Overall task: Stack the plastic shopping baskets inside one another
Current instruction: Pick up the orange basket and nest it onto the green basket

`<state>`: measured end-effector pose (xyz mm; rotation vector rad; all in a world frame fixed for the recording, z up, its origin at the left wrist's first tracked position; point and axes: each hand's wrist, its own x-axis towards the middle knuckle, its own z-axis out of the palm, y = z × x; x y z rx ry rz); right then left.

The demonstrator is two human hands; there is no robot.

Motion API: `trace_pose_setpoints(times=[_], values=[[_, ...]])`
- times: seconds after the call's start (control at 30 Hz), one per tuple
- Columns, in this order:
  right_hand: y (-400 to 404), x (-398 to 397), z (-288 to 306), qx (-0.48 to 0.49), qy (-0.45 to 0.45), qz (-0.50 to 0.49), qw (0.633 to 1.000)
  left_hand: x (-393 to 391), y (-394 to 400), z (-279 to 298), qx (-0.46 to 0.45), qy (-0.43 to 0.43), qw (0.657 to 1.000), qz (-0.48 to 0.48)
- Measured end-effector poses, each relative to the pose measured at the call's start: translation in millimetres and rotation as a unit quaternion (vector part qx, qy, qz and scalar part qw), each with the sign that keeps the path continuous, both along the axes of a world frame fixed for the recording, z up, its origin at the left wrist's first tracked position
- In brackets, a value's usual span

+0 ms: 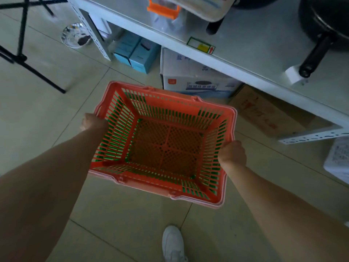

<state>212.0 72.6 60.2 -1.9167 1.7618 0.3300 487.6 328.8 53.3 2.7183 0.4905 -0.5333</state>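
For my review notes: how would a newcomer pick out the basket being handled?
Look at the tiled floor before the white shelf. The red basket hangs above it, the left hand and right hand on opposite rims. Green shows through its slats; nearby boxes are cardboard.

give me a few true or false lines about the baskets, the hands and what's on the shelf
1. Both hands grip the orange slatted plastic basket: left hand on one short rim, right hand on the other. True.
2. Green plastic shows through the orange basket's slats. True.
3. The orange basket holds groceries. False; it is empty inside.
4. A black long-handled pan lies on the tiled floor. False; it lies on the white metal shelf.
5. A white shoe is below the basket in the picture. True.
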Motion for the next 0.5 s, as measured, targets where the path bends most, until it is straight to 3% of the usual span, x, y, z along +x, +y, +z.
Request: trace_pose_setpoints(times=[0.23,0.5], values=[[-3.6,3.9,-28.2,0.016,0.04,0.051,0.998,2.9,6.2,-36.2,0.0,0.007,1.0,-0.008],[-5.1,-5.7,-52.8,-0.033,0.071,0.107,0.991,-7.0,8.0,-58.3,-0.02,-0.003,0.998,-0.06]])
